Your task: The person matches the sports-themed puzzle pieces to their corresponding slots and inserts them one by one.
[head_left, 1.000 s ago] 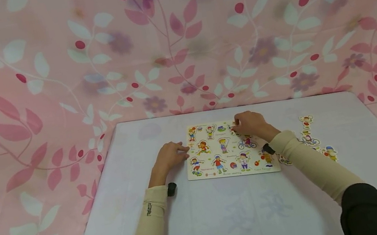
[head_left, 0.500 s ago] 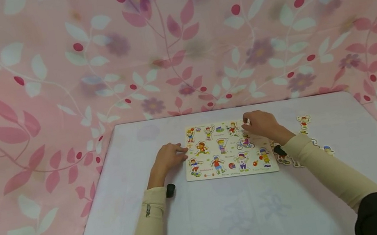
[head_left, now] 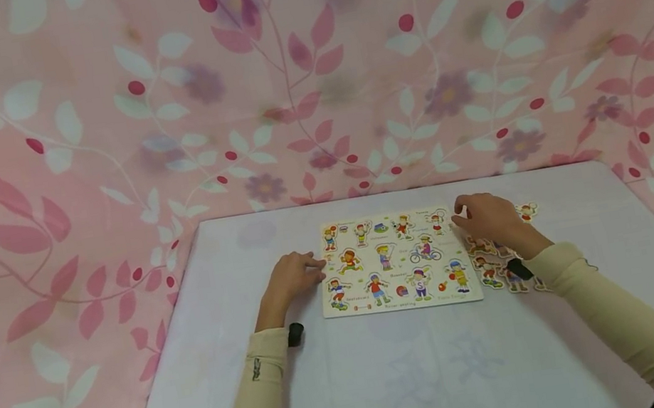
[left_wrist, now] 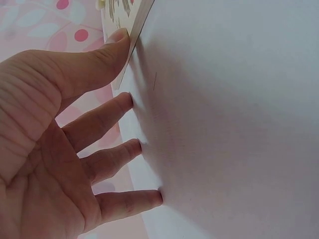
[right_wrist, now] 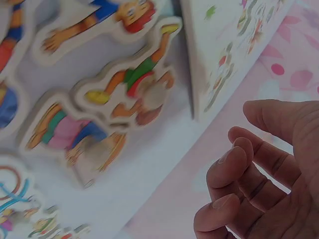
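Puzzle pieces lie loose at five o'clock beneath the right hand, which hovers with fingers loosely curled, holding nothing. Puzzle board sits at nine o'clock of it, long axis crosswise. Left hand rests relaxed, thumb touching the board's left edge.

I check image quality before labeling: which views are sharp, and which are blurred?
Head view: evenly lit and sharp, puzzle board readable. Left wrist view: soft, left hand close, faint shadow on the table. Right wrist view: loose pieces blurred, right hand clearer.
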Demonstrator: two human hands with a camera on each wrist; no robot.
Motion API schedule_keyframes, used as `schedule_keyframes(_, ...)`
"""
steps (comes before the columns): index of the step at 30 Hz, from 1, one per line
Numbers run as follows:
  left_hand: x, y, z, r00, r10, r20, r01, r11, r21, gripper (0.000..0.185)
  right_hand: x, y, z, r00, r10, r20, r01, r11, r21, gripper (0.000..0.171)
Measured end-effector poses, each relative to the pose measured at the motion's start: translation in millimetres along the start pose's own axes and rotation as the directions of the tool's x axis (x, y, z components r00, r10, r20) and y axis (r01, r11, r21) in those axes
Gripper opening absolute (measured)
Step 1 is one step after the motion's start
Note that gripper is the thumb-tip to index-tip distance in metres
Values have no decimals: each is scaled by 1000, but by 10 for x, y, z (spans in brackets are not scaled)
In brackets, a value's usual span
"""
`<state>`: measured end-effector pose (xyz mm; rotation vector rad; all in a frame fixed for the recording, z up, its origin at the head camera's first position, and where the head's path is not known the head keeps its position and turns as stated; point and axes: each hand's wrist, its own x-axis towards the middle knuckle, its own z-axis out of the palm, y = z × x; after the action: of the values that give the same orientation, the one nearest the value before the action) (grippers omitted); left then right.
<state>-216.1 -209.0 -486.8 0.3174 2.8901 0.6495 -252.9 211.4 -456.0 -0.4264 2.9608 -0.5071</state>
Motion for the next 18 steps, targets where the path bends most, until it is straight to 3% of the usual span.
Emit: schedule_keyframes(18,-5,16,-5,1000,10,-2,-10,1000,2,30,-223,538,-138,993,117,15,-117,993,18,30)
